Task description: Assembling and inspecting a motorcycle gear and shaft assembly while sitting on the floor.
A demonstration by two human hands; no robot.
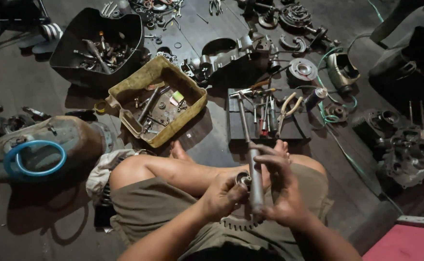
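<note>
My right hand [277,186] wraps its fingers around the grey steel shaft of a long-handled tool [256,181], whose far end, seemingly a small hammer head, points away from me towards the floor beyond my knees. My left hand [224,195] closes on a small round metal part with a bright ring face [243,179], pressed right against the shaft, with a toothed steel sprocket wheel [241,222] lying on my lap just beneath both hands. I judge the work goes best if I keep the shaft steady and square to the round part, my left fingertips clear of the contact point, and the part braced on my thigh so nothing skids off. Beyond my fingers, past my bare foot, sits a dark flat tray of pliers, screwdrivers and spanners [265,128]; further left of it a worn yellow plastic box of bolts and small parts [156,99], and behind that a black plastic bin of tools [98,43]. Far to the right stand grey engine casings [412,152]. The floor is dark, oily concrete strewn with parts, and the light is dim.
</note>
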